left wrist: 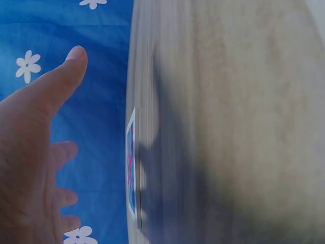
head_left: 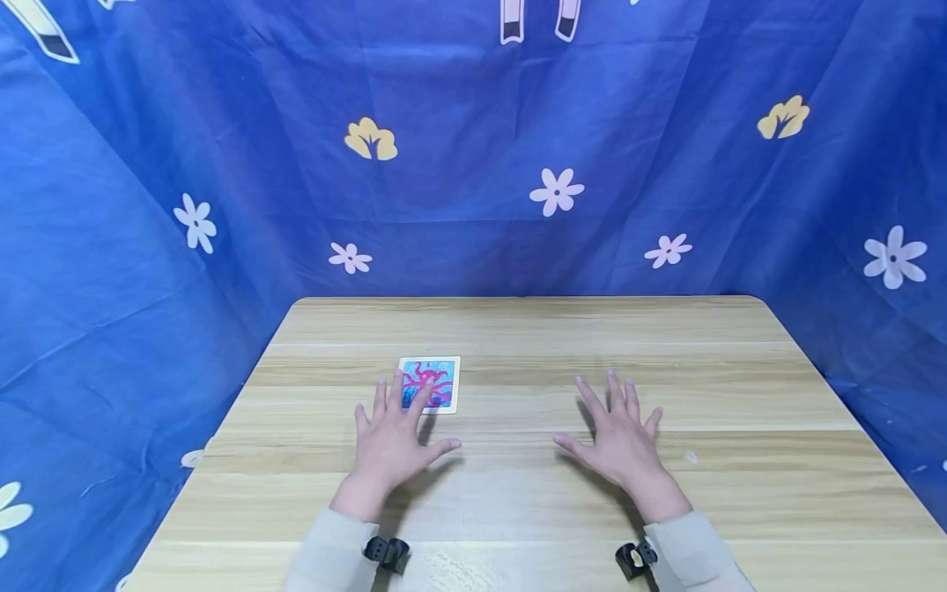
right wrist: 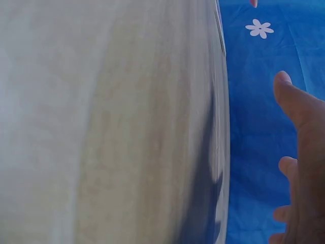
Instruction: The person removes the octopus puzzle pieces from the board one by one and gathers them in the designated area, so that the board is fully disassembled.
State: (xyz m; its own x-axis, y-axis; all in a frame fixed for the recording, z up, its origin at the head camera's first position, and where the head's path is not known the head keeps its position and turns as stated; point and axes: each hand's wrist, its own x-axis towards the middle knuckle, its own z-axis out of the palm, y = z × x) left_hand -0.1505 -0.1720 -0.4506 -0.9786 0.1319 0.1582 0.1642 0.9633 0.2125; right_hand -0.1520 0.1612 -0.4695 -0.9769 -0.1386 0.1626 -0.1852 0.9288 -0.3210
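A square picture puzzle [head_left: 446, 372] with a pale border shows a pink octopus on blue and lies flat on the wooden table [head_left: 510, 493], left of the middle. My left hand [head_left: 392, 440] hovers over the table with fingers spread, and its fingertips cover part of the picture in the head view. In the left wrist view the puzzle [left wrist: 131, 168] stands apart from that hand, beyond a strip of shadow. To the right, my right hand [head_left: 621, 440] is also held above the table, fingers spread, with nothing in it.
A blue cloth [head_left: 459, 164] with flowers and trees hangs behind the table and along both sides. A small whitish scrap or mark [head_left: 691, 456] lies to the right of my right hand. Dark camera mounts [head_left: 387, 554] sit at both wrists.
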